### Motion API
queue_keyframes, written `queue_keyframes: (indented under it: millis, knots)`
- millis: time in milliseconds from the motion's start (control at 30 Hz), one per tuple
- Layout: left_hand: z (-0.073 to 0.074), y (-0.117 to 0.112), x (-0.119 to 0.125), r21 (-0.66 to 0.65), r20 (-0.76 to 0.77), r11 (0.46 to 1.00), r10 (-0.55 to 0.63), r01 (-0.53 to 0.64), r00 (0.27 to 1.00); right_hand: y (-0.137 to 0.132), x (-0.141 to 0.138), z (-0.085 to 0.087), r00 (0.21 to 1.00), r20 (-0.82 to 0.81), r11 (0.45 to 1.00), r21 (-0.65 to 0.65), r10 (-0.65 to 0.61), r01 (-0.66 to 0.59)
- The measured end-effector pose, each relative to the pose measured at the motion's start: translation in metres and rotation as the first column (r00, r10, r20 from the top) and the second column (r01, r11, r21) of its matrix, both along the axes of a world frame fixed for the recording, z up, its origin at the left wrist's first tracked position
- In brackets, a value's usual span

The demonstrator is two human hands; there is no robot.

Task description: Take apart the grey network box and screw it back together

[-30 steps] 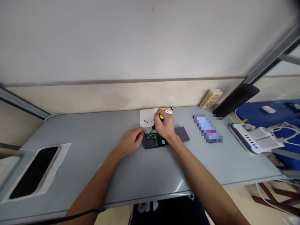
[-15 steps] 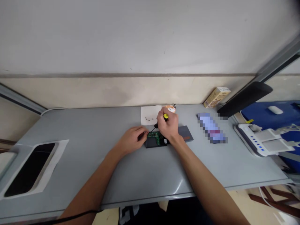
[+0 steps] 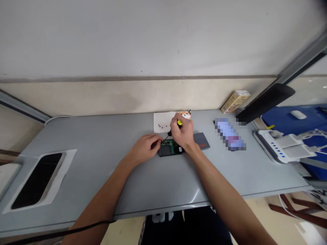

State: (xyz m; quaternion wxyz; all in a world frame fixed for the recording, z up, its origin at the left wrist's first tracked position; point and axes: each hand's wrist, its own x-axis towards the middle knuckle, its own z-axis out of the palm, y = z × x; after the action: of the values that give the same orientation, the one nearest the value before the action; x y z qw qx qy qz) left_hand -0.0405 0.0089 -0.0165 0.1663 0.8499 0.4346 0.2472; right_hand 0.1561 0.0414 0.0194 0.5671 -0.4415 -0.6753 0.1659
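My right hand is wrapped round a screwdriver with a yellow end and a dark grip. Its thin shaft slants down left to the upper left corner of a green circuit board, which sits in a black casing on the table. At that same corner, my left hand has thumb and forefinger pinched together close to the screwdriver tip. What they pinch is too small to make out. Behind the hands, several tiny dark screws lie on a white sheet of paper.
A grey flat panel lies right of the casing. An orange-and-white animal-face item is behind my right hand. Further right are a blurred-out phone, a carton and a power strip. A dark-screened phone lies on paper at left.
The camera view has shifted slightly, so the table sits a little higher. Both hands stay at the board's corner; the screwdriver leans much as before.
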Motion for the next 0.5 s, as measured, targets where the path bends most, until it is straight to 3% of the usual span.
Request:
queue_keyframes:
  millis: [133,500]
  knots:
    - [0.0014,-0.0006,0.0004,-0.008,-0.005,1.0,0.001,-0.001,1.0,0.0003,0.0005,0.0,1.0,-0.011,0.999,0.049,-0.006,0.007]
    - [0.001,-0.0005,0.0001,-0.023,-0.011,1.0,0.005,-0.006,1.0,-0.0003,0.001,0.0012,1.0,-0.001,1.0,0.018,-0.011,0.011]
